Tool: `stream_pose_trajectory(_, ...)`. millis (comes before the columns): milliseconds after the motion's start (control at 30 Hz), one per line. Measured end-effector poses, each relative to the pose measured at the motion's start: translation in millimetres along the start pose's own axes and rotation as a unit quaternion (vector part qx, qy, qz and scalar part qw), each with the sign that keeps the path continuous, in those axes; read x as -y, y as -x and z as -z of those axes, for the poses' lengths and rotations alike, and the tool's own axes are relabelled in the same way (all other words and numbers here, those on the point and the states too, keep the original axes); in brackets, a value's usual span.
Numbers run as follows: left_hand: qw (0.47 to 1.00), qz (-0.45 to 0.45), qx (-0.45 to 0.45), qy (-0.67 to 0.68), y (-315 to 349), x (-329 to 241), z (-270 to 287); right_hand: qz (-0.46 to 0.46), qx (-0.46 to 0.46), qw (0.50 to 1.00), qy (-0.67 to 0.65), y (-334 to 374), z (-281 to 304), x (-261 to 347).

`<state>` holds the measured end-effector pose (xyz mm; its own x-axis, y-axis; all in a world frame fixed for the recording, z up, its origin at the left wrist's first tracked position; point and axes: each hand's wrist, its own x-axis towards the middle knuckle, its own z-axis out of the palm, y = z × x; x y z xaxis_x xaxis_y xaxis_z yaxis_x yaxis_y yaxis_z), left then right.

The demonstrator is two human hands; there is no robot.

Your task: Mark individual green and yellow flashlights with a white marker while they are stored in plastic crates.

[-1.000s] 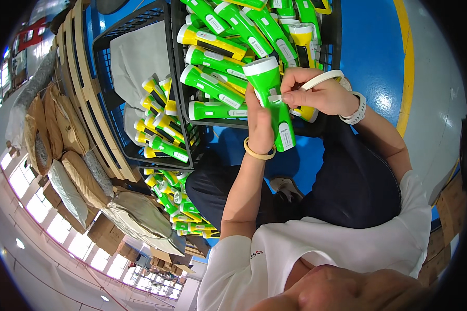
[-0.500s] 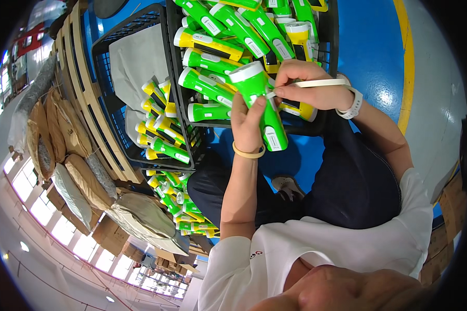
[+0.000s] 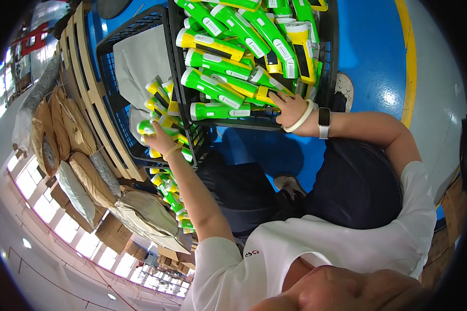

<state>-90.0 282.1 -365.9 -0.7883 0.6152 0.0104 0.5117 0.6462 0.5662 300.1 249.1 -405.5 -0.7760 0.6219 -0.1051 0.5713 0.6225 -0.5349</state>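
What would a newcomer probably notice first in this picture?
First, probably, the heap of green and yellow flashlights in the black basket at top centre. The right hand is at this basket's near edge; the left hand is at another basket, farther left. A yellow line curves at upper right.

Clearances and obstructions at the two crates.
Access from above is unobstructed over the grey sheet (image 3: 140, 62) in the left crate (image 3: 110, 78); the flashlights (image 3: 158, 96) heaped at its near end, with the left hand (image 3: 161, 141) among them, restrict entry there. In the right crate (image 3: 238, 124), a dense pile of flashlights (image 3: 213, 85) blocks downward reach; the right hand (image 3: 294, 112) occupies the near right corner. The adjoining crate walls obstruct low sideways transfer; cross above them. A passage over blue floor (image 3: 249, 147) separates the right crate from the knees (image 3: 355, 181). A shoe (image 3: 343, 92) obstructs the floor just beside that crate's right wall.
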Motion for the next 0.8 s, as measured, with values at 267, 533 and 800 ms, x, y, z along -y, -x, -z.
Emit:
stream_pose_trajectory(267, 0.866, -0.073, 0.411, 0.276, 170, -46, -26, -0.039, -0.024, 0.903, -0.428, 3, 10, -47)
stream_pose_trajectory(533, 0.644, 0.177, 0.550, 0.501, 238, -94, -48, -0.022, -0.219, 0.880, -0.420, -8, 71, -19)
stream_pose_trajectory(800, 0.760, -0.087, 0.439, 0.472, 214, -93, -34, -0.073, -0.043, 0.785, -0.614, -8, 91, 8)
